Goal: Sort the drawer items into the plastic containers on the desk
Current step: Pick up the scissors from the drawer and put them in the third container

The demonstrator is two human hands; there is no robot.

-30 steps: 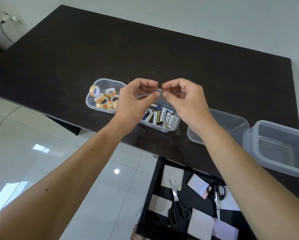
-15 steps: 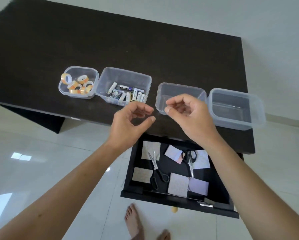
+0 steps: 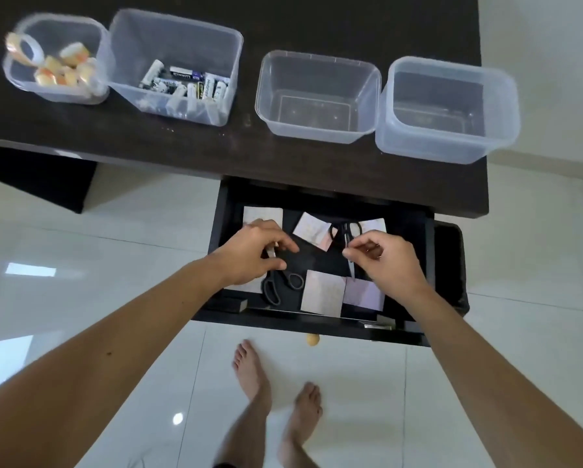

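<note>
The open black drawer [image 3: 447, 265] holds two black-handled scissors and several square paper notes [image 3: 323, 292]. My left hand [image 3: 252, 256] reaches into its left side, fingers closed around the blades of the left scissors [image 3: 276, 288], which lie flat. On the right side, my right hand [image 3: 389, 261] pinches the blades of the right scissors [image 3: 345, 229]. Four clear plastic containers stand on the dark desk [image 3: 300, 21]: one with tape rolls [image 3: 51, 76], one with batteries [image 3: 188, 86], and two empty ones [image 3: 317, 65] [image 3: 452, 72].
The drawer sticks out below the desk's front edge, with a small round knob [image 3: 312, 339] on its front. Bare feet [image 3: 252, 369] stand on the white tiled floor just in front of it. A small dark block [image 3: 231, 304] sits in the drawer's front left corner.
Both hands dropped from above the desk into the drawer and closed on the two scissors. The view tilted down toward the drawer and floor.
</note>
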